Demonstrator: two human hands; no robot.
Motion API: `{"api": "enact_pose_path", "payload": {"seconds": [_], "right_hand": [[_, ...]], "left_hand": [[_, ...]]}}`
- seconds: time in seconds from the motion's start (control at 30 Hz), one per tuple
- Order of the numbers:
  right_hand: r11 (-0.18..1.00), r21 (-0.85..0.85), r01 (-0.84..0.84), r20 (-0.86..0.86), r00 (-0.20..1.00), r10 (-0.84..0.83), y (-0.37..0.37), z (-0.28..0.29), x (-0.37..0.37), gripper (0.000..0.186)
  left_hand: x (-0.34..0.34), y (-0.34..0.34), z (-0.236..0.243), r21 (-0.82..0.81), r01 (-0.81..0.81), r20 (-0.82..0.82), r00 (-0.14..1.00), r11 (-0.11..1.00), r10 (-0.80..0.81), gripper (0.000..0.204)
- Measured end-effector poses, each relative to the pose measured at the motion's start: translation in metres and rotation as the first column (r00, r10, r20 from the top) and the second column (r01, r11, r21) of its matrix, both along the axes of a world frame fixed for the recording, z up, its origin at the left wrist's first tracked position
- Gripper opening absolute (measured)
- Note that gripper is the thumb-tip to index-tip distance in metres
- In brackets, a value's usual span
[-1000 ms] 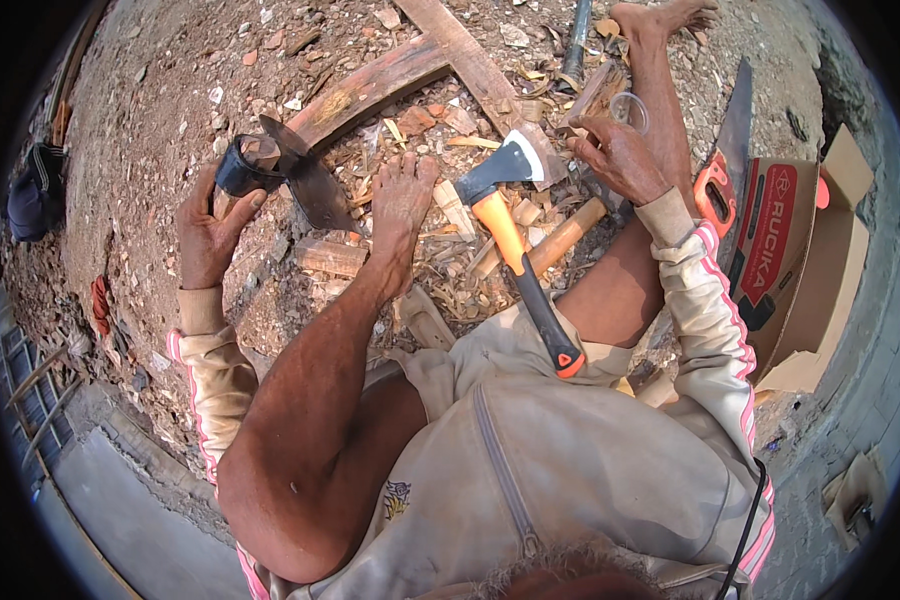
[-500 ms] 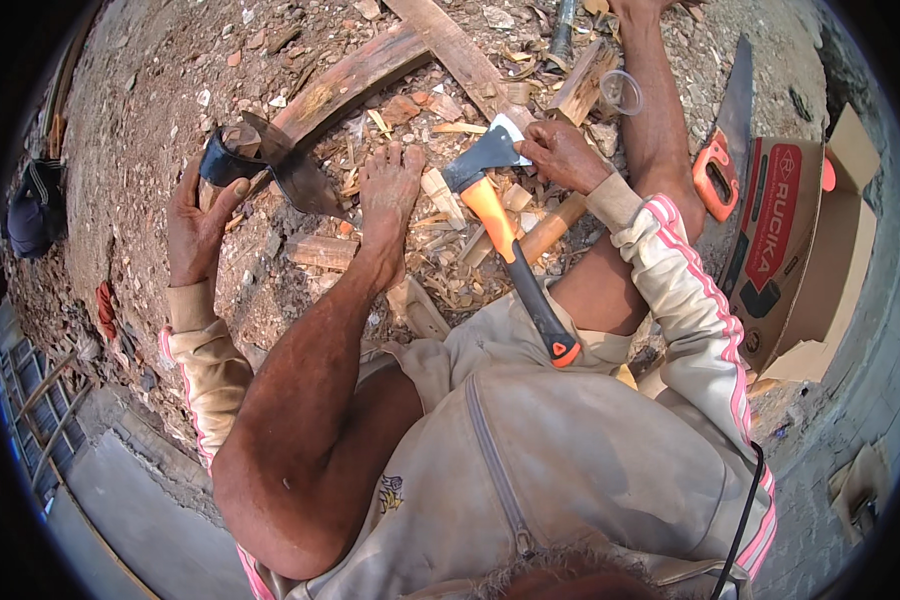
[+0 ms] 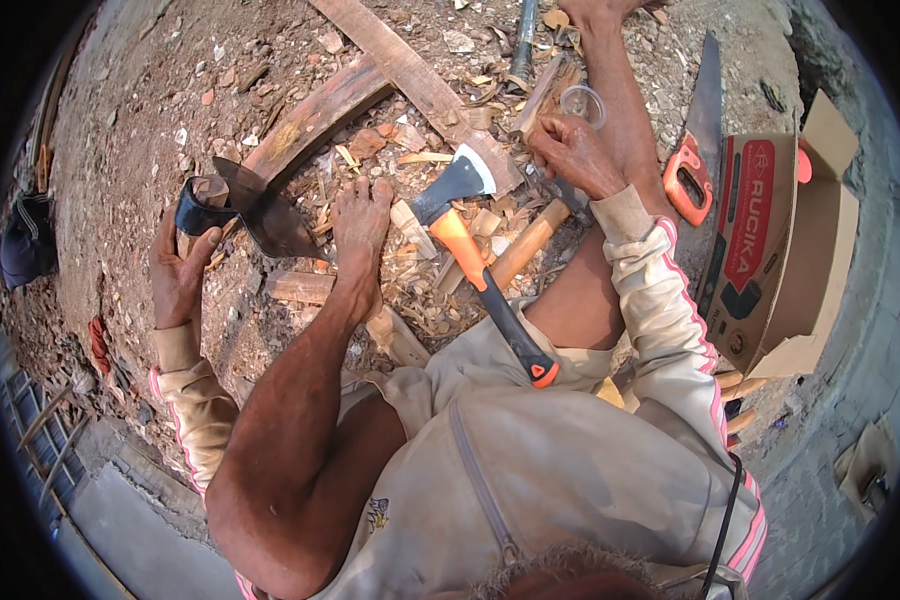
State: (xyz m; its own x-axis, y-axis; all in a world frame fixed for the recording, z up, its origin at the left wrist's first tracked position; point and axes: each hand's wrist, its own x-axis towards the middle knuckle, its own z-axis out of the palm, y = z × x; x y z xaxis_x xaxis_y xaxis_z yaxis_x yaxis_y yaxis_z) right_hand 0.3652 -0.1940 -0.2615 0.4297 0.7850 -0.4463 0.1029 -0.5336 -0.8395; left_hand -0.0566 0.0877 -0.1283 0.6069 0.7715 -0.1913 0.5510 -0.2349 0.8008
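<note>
My left hand (image 3: 178,270) grips a hoe head (image 3: 275,215) by its dark round socket, with the thumb on the near side and the other fingers mostly hidden. A short piece of wood (image 3: 208,188) sits inside the socket. My right hand (image 3: 577,158) hovers beside my left-side view of the far leg, its fingers curled; whatever they hold, if anything, is hidden. Just left of that hand lies an axe (image 3: 470,240), its steel head over the wood chips and its orange and black handle reaching back to my shorts. My bare foot (image 3: 360,225) rests between hoe and axe.
Two joined wooden planks (image 3: 315,115) lie beyond my foot. A handsaw (image 3: 692,175) and an open cardboard box (image 3: 770,240) are at the right. A clear plastic ring-shaped thing (image 3: 598,107) is by my far leg. Wood offcuts, including a round stick (image 3: 532,243), lie among rubble and chips.
My right hand has come away from the axe head and moved right, its fingers curling. The whole view has shifted slightly. My left hand still holds the hoe head.
</note>
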Motion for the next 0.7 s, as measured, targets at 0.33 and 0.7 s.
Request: {"api": "enact_pose_path", "payload": {"seconds": [0.33, 0.7], "right_hand": [[0.952, 0.116, -0.283, 0.766, 0.636, 0.095, 0.091, -0.027, 0.077, 0.025], [0.882, -0.312, -0.354, 0.777, 0.439, 0.451, 0.112, -0.06, 0.027, 0.021]], "left_hand": [[0.008, 0.003, -0.002, -0.009, 0.016, 0.055, 0.998, 1.0, -0.016, 0.058], [0.009, -0.004, -0.004, -0.021, -0.067, 0.107, 0.992, 0.998, 0.069, 0.051]]}}
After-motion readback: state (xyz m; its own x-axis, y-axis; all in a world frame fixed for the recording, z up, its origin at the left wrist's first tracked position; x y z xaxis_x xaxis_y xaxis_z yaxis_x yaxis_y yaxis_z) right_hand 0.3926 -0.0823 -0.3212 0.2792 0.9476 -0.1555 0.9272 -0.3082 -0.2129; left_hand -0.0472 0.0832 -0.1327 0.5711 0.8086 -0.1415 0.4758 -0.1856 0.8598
